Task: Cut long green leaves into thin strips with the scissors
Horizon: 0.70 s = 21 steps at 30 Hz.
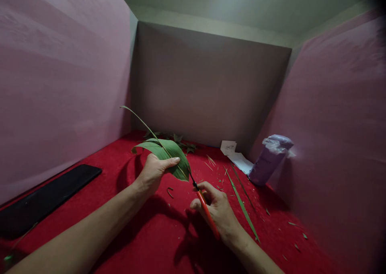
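Centrally, leaf: broad, green, raised above the red-covered counter; long axis slants from far left to near right, with the near-right end facing the cutters.
Left hand: the nearer one, in contact; closed in a pinch on the leaf, thumb flat on its upper face, other fingers hidden beneath; forearm enters from near left.
Right hand: closer to the wearer and right of the leaf; fingers part-curled around the cutters, thumb and forefinger slightly apart; no contact with the leaf seen.
Red-handled cutters: axis runs away from the wearer and leftward, dark tip at the leaf's near-right edge, crossing the leaf's line at an angle; touching or just beside, cannot tell; blade opening unclear.
Thin stalk: extends far left beyond the leaf, roughly in line with its length.
Leaf strip: on the counter, right of the right hand; purple container stands tilted beyond it.
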Available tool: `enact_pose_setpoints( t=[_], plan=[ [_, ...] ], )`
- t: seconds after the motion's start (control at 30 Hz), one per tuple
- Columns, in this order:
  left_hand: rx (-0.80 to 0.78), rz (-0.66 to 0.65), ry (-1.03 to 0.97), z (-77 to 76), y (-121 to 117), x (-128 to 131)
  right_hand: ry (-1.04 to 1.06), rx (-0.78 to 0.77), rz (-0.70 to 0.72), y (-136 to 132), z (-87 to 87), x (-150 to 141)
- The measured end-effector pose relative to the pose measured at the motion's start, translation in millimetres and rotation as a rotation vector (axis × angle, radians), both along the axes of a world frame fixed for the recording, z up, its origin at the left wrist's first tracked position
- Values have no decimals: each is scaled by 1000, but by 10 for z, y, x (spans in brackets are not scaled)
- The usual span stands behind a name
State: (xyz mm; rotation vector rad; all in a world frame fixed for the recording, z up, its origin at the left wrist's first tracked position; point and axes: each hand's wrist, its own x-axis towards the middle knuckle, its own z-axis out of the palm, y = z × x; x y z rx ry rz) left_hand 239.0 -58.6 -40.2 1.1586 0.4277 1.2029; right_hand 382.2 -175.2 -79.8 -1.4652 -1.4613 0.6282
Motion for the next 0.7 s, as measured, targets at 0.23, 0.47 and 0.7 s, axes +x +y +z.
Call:
enact_pose_setpoints(
  t=[0.23, 0.47, 0.7],
  plan=[
    [4, -4, 9, 6, 25, 2, 67, 13, 7, 8, 10, 1],
    [-14, -21, 46, 10, 25, -14, 152, 12, 56, 17, 12, -4],
    [-77, 35, 47, 64, 11, -37, 103, -5, 3, 22, -1, 1]
  ],
)
